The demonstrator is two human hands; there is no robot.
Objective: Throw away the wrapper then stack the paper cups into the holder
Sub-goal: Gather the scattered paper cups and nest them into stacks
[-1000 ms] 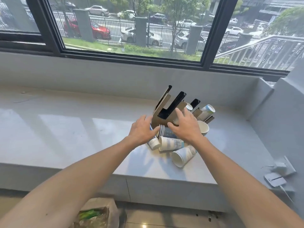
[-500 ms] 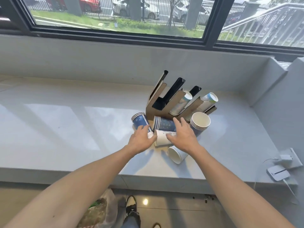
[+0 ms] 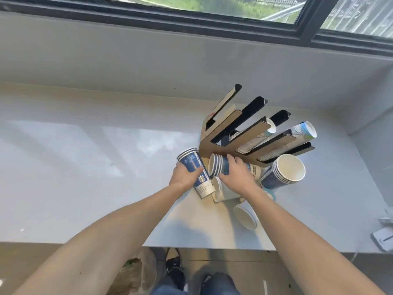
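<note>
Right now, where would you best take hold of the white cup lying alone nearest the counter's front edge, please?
Grip the white cup across its side wall, just behind the rim, coming from above. It lies on its side on the counter with its open mouth facing the front left, so the rounded wall is exposed on top. The right hand looks nearest.

This is looking like an office pantry or break corner. A wide pale grey surface (image 3: 85, 167) is running below a dark-framed window (image 3: 306, 28) that is showing grass outside. A slotted cup holder (image 3: 223, 145) is standing toward the surface's far right corner, with branded paper cups (image 3: 289, 169) lying around it, and a white charger (image 3: 382, 239) is sitting at the right edge.
</note>
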